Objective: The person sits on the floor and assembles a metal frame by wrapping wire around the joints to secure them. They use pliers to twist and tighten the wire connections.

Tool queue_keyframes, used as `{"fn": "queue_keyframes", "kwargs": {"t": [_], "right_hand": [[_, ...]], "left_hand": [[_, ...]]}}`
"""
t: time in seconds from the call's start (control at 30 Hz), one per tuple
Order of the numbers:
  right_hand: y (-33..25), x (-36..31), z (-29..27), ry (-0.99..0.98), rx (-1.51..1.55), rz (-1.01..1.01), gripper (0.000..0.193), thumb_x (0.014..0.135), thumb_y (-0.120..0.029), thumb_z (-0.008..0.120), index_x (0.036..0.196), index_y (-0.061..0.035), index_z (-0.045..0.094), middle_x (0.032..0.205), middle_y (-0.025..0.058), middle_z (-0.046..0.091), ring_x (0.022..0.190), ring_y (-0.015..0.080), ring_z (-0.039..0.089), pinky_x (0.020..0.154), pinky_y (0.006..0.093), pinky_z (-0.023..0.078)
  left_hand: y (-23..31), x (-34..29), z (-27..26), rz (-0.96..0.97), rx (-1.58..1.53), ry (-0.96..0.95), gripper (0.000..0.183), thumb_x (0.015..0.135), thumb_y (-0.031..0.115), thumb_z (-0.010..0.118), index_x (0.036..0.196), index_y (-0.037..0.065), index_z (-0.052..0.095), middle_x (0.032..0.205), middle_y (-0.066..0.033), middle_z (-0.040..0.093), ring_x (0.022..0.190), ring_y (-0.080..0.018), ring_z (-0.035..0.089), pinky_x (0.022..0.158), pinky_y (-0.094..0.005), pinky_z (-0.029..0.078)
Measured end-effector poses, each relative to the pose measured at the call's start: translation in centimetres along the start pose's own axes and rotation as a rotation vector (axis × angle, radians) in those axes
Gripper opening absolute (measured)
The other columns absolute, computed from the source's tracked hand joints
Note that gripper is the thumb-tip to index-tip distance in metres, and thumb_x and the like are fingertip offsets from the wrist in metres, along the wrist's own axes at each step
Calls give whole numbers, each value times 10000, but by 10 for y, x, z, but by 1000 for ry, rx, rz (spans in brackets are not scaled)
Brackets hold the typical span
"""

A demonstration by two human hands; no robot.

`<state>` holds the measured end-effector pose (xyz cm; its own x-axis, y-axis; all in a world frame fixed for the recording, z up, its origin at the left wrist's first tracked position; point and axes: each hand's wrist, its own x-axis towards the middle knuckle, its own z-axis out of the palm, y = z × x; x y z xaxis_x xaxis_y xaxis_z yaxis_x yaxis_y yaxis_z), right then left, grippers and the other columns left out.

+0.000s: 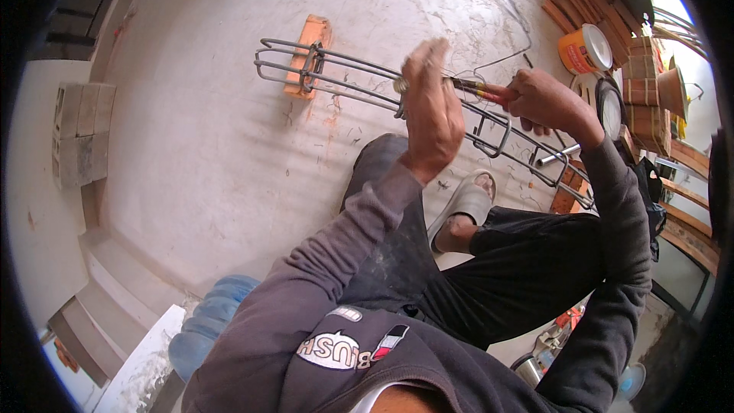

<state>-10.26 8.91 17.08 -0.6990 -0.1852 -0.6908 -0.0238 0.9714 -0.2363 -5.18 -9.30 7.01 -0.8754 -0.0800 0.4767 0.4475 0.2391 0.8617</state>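
A long, narrow cage of dark steel rods (355, 92) with bent cross-ties runs from left to right in front of me. My left hand (434, 111) is over its middle, its fingers close together and slightly blurred. A small looped bundle of thin wire (401, 86) shows at that hand's left side; the thumb and grip are mostly hidden. In my right hand (544, 103), closed around the red handles, is a pair of pincers (489, 92). Their jaws point left, against the left hand, above the rods. Where the jaws meet the wire is hidden.
An orange brick (312, 34) props the cage's left end; another orange block (567, 191) is under the right. Wire scraps litter the concrete floor (206, 107). Grey blocks (82, 134) stand left, a blue water jug (210, 321) lower left, an orange-and-white bucket (585, 50) upper right.
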Motion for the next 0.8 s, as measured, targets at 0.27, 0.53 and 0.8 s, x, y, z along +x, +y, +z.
{"fn": "queue_keyframes", "kwargs": {"t": [0.27,0.53,0.8], "right_hand": [[2,-14,3,-447,705,116,293,874,-153,524,935,129,573,691,217,670,517,292,676,488,353,600],[-32,-36,12,419,-417,-256,163,865,-147,628,904,12,629,750,155,663,678,235,678,577,373,523],[-27,-25,13,634,-703,-179,108,868,-132,642,878,-40,695,781,95,690,756,207,702,713,343,551]], "left_hand": [[-2,-11,39,307,393,-138,716,840,152,618,1474,-13,329,1361,-283,404,1278,-449,426,1107,-593,264],[-16,12,41,224,319,-270,774,779,113,645,1451,-83,316,926,-170,633,759,-300,646,707,-370,515],[-18,38,41,37,199,-367,1004,699,512,787,1426,-37,364,1022,-212,649,911,-332,676,819,-444,531]]}}
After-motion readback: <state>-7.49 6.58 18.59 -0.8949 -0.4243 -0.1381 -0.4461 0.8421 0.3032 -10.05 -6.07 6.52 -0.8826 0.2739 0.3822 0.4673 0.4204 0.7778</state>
